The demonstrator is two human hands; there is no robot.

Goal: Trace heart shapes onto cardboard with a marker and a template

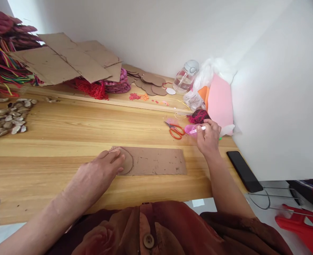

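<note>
My left hand lies with its fingers flat on a round cardboard disc, pressing it down. The disc rests on the left end of a brown cardboard strip, which has dark marks on it. To the right, my right hand is closed around a slim white pen, its tip pointing left. Under and beside the pen is a small sheer pink item, partly hidden by the hand. Orange-handled scissors lie on the table just left of it.
Along the back ledge are cardboard sheets, cut cardboard discs and a clear bottle. Seed-like shells are heaped at left. Dark magenta yarn, pink sheets and a black phone lie at right.
</note>
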